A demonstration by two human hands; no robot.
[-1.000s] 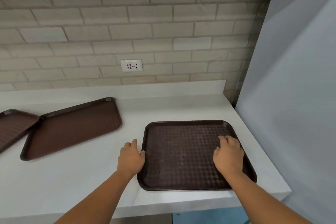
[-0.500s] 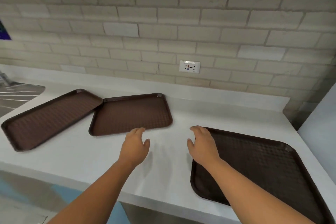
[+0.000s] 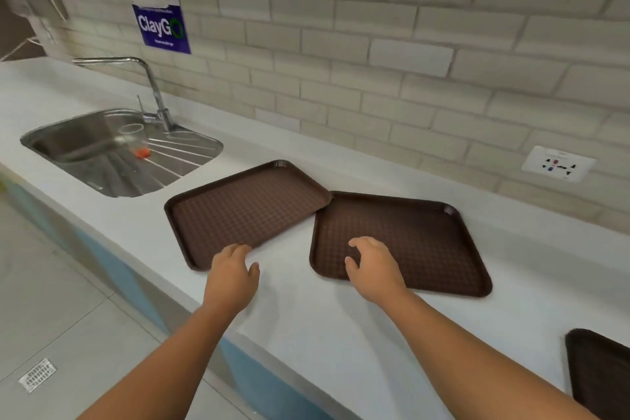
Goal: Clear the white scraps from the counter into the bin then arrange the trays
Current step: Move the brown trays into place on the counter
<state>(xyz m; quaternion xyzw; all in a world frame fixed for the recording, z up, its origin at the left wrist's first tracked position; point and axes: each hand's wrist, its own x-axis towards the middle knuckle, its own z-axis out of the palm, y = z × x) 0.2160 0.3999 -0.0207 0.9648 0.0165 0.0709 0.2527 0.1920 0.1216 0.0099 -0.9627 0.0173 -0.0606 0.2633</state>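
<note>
White counter (image 3: 306, 334) runs under a brick wall (image 3: 375, 54), sink (image 3: 85, 143) at far left; two brown trays lie mid-counter, corners touching; left hand (image 3: 231, 278), fingers loosely spread, rests at the left tray (image 3: 245, 211) near edge; right hand (image 3: 373, 268), fingers curled apart, hovers over the right tray (image 3: 426, 242); third tray (image 3: 603, 375) sits well right.

Pale brick wall (image 3: 375, 44) (1 socket (image 3: 558, 163)), grey tiled floor (image 3: 44, 317).
</note>
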